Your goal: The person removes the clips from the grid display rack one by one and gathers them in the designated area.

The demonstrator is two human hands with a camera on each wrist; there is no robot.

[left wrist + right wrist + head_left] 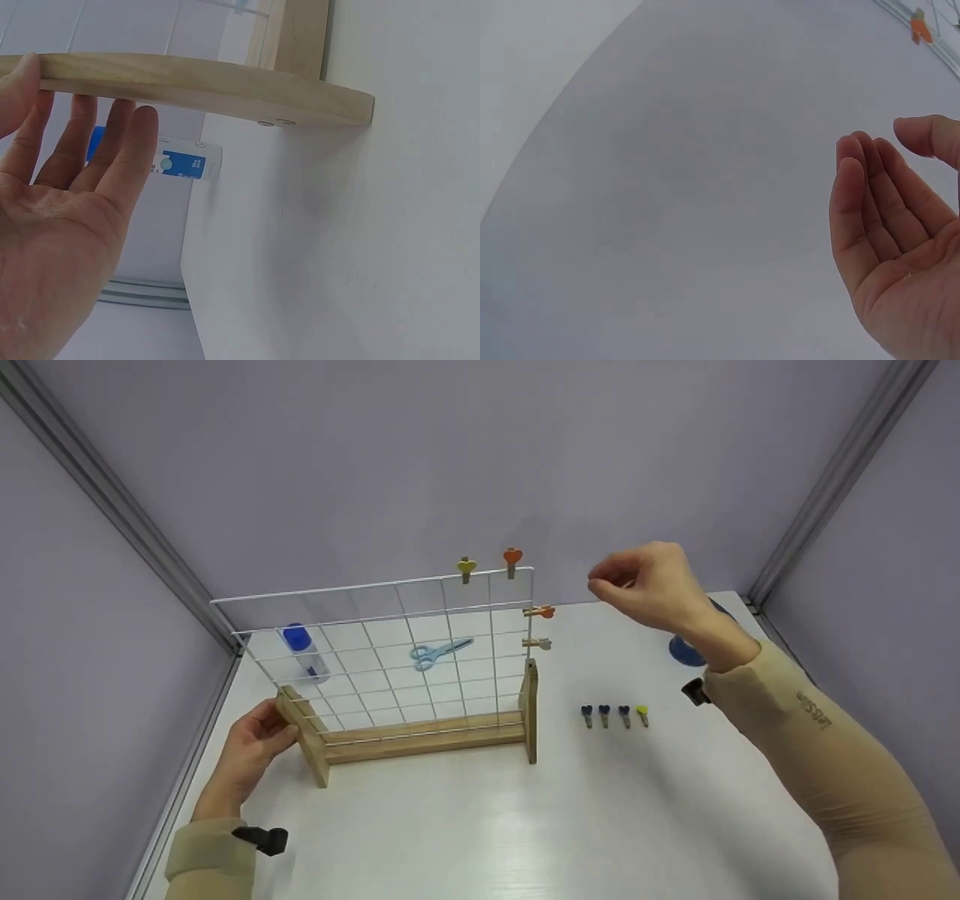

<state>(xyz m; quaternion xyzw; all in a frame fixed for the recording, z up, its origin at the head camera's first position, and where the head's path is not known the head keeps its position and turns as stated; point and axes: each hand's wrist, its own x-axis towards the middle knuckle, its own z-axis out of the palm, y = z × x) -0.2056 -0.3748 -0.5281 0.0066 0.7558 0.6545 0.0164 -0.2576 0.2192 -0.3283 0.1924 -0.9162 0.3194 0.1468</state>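
Looking down from my head view, I have the white table (480, 825) filling most of the scene, its near edge cut off by the picture. On it stands the wire grid rack (390, 652), upright in its wooden base (420, 735), left of the table's middle. Through the mesh I see a blue-capped glue stick (304, 652) and pale blue scissors (439, 652) lying behind the rack, both crossed by the wires. A dark blue round thing (686, 649) is mostly hidden behind my right wrist; I cannot tell what it is.

My left hand (251, 746) rests against the base's left foot, fingers straight and relaxed, gripping nothing. My right hand (649, 585) hangs in the air right of the rack's top corner, fingers loosely curved, thumb near the forefinger; the wrist view shows the palm holding nothing.

Four heart-topped pegs are clipped on the rack: yellow (466, 568) and orange (512, 559) on the top wire, orange (541, 612) and pale (538, 643) on the right edge. Four more pegs (613, 715) lie in a row on the table right of the base, three blue and one yellow.
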